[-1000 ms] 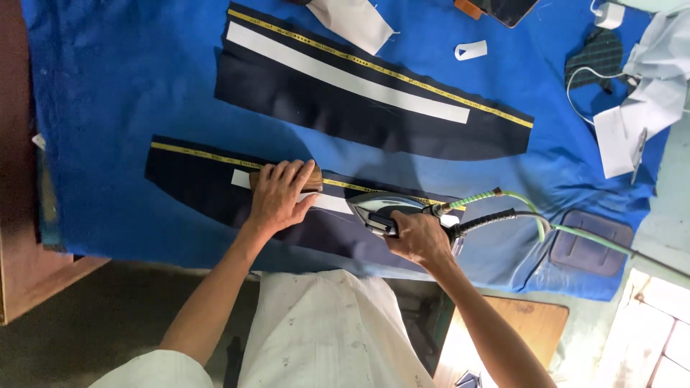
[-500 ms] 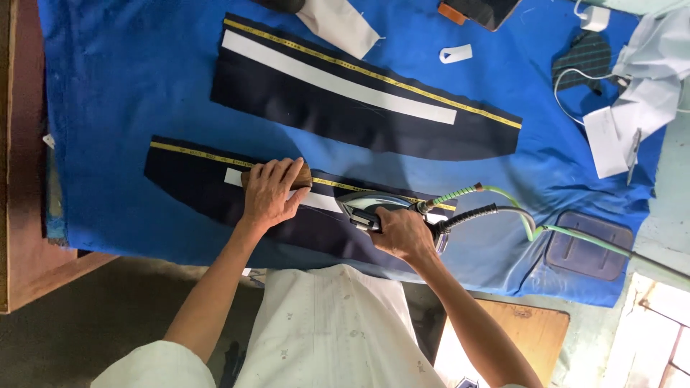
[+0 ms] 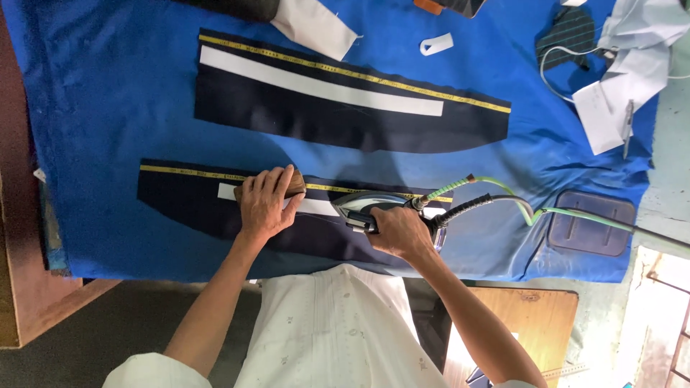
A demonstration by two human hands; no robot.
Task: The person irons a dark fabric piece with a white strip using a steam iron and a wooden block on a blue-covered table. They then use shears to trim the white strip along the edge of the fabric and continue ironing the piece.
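The right hand (image 3: 399, 231) is wrapped tight around the handle of a silver steam iron (image 3: 374, 205) resting on the near dark navy fabric panel (image 3: 187, 205); just beside it, the left hand (image 3: 264, 203) presses a brown wooden block (image 3: 295, 183) onto the panel's white strip (image 3: 316, 207).

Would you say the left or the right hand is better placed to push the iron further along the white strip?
Probably the right hand: it already grips the iron, while the left hand presses a wooden block.

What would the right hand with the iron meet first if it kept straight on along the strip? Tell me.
The right hand holds the iron, whose tip points along the white strip toward the left hand. That hand, pressing a wooden block, looks first in line.
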